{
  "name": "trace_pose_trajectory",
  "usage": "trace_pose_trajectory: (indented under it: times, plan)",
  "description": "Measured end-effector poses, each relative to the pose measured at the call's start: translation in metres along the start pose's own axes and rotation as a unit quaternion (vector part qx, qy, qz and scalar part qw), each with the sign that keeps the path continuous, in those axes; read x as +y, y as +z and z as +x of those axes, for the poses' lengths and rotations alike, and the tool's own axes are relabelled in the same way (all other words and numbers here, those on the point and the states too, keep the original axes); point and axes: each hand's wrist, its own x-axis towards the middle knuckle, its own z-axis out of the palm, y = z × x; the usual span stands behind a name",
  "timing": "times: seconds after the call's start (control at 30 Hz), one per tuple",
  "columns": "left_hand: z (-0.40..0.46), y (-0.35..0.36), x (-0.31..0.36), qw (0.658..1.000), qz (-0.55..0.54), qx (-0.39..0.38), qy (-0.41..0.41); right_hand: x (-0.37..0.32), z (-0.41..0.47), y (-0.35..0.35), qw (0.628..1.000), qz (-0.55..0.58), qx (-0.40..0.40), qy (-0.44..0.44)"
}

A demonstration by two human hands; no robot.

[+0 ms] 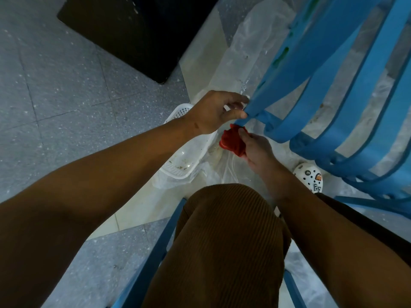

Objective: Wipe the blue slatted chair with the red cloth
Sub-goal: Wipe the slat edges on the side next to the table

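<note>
The blue slatted chair (347,90) fills the upper right, tipped so its curved slats run toward me. My left hand (213,112) pinches the end of a slat between thumb and fingers. Just below it my right hand (255,150) grips the bunched red cloth (232,141), which is pressed against the underside of that same slat end.
A white plastic basket (189,152) lies on clear plastic sheeting (249,41) over the grey speckled floor. A dark mat (138,30) lies at the top left. My brown corduroy knee (226,241) and a white clog (309,174) are below, with blue frame bars (155,252) beside my leg.
</note>
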Motion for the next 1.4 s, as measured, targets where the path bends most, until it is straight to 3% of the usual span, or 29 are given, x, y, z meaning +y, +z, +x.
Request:
trace_pose_trajectory:
  times: [0.17,0.27,0.43,0.6,1.07,1.4]
  plan:
    - [0.001,0.001,-0.002,1.0,-0.011,0.004,0.001,0.003,-0.009,0.003,0.999,0.014,0.031,-0.041]
    - [0.002,-0.001,-0.002,1.0,-0.011,0.011,-0.008,0.002,-0.005,0.02,0.998,0.012,-0.004,-0.064]
    - [0.007,-0.012,-0.001,1.0,0.02,0.01,-0.014,0.011,0.02,0.038,0.996,-0.018,0.077,0.041]
    - [0.012,-0.017,-0.003,0.999,0.041,-0.008,-0.025,0.029,0.061,0.032,0.987,0.041,0.061,0.141]
    - [0.011,-0.019,0.003,0.998,0.05,-0.017,-0.041,-0.014,-0.023,0.021,0.968,0.227,0.022,0.108]
    - [0.008,-0.02,0.005,0.997,0.057,-0.027,-0.044,-0.009,0.006,0.036,0.966,0.188,0.068,0.161]
